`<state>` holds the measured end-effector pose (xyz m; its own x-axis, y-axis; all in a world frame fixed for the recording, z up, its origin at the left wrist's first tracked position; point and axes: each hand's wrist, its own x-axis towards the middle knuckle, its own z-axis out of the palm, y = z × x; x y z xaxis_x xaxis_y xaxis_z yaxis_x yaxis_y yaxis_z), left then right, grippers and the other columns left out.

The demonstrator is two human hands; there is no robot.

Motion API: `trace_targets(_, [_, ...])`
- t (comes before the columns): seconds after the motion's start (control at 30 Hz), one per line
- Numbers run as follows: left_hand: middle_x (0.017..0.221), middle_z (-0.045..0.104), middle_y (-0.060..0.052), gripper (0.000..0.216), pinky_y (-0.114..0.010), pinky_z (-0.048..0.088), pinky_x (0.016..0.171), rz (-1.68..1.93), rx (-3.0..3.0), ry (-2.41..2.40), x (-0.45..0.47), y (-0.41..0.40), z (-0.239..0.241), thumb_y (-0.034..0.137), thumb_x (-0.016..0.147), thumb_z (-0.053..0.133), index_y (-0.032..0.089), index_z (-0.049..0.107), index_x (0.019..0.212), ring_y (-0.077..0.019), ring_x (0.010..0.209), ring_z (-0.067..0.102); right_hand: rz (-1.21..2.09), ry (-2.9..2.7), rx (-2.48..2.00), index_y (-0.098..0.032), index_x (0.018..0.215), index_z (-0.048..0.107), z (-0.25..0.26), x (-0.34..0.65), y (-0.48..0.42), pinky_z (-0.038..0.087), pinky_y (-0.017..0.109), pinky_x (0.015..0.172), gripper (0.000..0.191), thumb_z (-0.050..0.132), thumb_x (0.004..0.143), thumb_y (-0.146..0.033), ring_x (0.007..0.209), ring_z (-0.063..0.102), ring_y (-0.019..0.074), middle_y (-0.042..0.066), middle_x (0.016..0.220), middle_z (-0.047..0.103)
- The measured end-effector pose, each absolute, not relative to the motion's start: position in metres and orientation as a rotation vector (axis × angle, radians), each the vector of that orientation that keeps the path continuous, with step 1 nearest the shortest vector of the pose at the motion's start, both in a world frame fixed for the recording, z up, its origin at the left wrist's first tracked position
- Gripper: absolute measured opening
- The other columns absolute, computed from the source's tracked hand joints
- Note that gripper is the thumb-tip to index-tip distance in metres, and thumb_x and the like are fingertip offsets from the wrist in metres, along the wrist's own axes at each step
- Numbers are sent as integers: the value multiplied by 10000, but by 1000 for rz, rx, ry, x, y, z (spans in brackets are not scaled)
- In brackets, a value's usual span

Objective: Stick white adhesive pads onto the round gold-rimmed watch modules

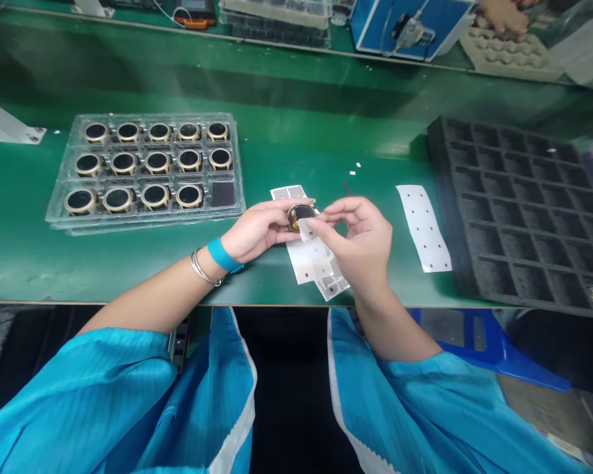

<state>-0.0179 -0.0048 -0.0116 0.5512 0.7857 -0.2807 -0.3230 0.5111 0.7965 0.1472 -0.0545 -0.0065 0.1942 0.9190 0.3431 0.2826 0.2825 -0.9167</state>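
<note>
Between the thumb and fingers of my left hand (259,229) is a round watch case (300,214), its inside with a yellowish part facing up. My right hand (358,237) pinches a small white film piece (306,229) at the watch case's lower right edge; whether the film touches the case I cannot tell. Beneath both hands lie white sticker sheets (306,260) with grey squares and small dark dots, partly hidden by my fingers. A thin dark stick (346,189) shows just beyond my right hand.
A clear tray (145,172) at left holds several gold-rimmed watches and one dark square pad. At right lie a dotted white sheet (423,228) and a black foam tray (524,210). On the back shelf stands a blue box (388,26); another person's hand (505,16) is over a pulp tray (508,52).
</note>
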Motion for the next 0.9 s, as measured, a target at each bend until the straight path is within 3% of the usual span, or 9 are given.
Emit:
trace_targets(0.3, [1080,757,-72,473,-454,533,1067,719,744,642,-17,-12,-4,40,679,538,159,741,1089,-258,1147,682,384,-1401,-1324,-238,822,615,-10,136,-55,541,314,717,112,727,822,-245,716,623,160,-15,819,690])
trace_targets(0.6, [1043,751,-75,398,-402,559,1022,733,834,627,-15,-12,-11,89,765,731,163,715,1156,-252,1114,698,312,-1423,-1246,-228,822,651,-17,137,-52,506,316,749,108,735,827,-160,697,612,143,-44,789,682])
trace_targets(0.9, [940,749,-51,405,-379,558,1011,736,854,626,-15,-11,-16,105,782,745,177,708,1179,-226,1080,705,302,-1425,-1262,-231,810,688,-20,138,-50,500,314,743,105,759,807,-154,709,627,145,-50,776,695])
